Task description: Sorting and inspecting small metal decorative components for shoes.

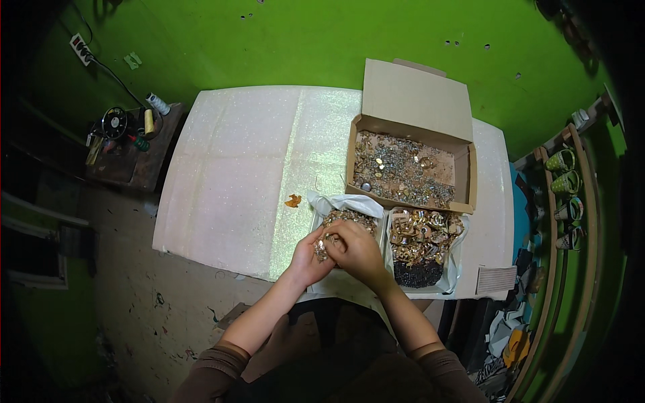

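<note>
My left hand (308,260) is cupped around a small heap of shiny metal pieces (320,250), which look like small hardware fittings. Over that palm my right hand (361,254) is bent, its thumb and fingers pinched together at the heap; what they grip is too small to make out. Both hands are above a white-lined tray (327,201) of small bronze-coloured pieces (363,221), partly hidden by them. Just right of it, a second lined tray (459,262) holds gold-coloured metal fittings (420,232) at the back and small black pieces (418,274) at the front.
Behind the trays, an open cardboard box (411,199) contains many silvery pieces. An orange-brown scrap (293,201) lies on the glittery white table (232,174). A paper slip (496,279) is at the right edge. Slippers hang on a wooden rack (591,269); a small side table (121,164) stands left.
</note>
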### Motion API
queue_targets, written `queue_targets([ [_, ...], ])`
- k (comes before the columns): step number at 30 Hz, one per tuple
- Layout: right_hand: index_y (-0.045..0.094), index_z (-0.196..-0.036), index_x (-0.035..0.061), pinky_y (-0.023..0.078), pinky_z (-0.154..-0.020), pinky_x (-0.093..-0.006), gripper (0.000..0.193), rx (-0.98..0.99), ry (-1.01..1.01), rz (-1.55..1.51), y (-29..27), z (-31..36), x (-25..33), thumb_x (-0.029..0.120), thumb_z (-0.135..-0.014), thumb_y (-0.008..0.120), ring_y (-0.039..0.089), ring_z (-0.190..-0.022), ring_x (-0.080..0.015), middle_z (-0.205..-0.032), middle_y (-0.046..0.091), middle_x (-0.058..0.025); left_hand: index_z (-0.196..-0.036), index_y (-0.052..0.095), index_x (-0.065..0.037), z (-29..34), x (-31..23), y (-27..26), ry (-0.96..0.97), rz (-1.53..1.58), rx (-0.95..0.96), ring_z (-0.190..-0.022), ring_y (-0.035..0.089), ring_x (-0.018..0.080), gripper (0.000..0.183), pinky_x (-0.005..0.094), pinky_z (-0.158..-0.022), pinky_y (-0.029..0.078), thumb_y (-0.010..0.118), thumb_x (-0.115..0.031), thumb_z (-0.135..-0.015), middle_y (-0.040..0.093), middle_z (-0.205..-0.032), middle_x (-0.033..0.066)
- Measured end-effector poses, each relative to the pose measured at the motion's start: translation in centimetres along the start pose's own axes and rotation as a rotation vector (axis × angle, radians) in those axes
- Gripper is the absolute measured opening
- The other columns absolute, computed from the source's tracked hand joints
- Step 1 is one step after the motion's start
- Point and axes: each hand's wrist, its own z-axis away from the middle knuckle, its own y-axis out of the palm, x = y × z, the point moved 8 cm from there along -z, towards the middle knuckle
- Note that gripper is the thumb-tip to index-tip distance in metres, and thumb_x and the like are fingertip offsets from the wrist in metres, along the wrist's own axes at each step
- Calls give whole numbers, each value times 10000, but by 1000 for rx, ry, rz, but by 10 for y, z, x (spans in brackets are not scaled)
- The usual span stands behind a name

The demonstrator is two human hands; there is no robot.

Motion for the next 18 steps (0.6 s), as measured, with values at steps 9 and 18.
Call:
queue_targets([
  [9, 622, -1008, 40, 447, -815, -400, 259, -136, 126, 104, -37, 8, -26, 155, -778, 641, 553, -942, -318, -947, 601, -117, -1402, 330, -27, -3, -11, 3, 47, 187, 182, -1288, 389, 231, 461, 353, -1085, 307, 279, -227, -989, 371, -1435, 131],
  [18, 590, -830, 78, 408, -716, -388, 172, -66, -52, 209, 1, 15, 6, 195, -742, 680, 528, -813, -266, -804, 535, -71, -1438, 246, -34, -5, -9, 6, 151, 26, 199, -1348, 308, 225, 508, 355, -1094, 262, 221, -273, -990, 299, -1484, 103],
])
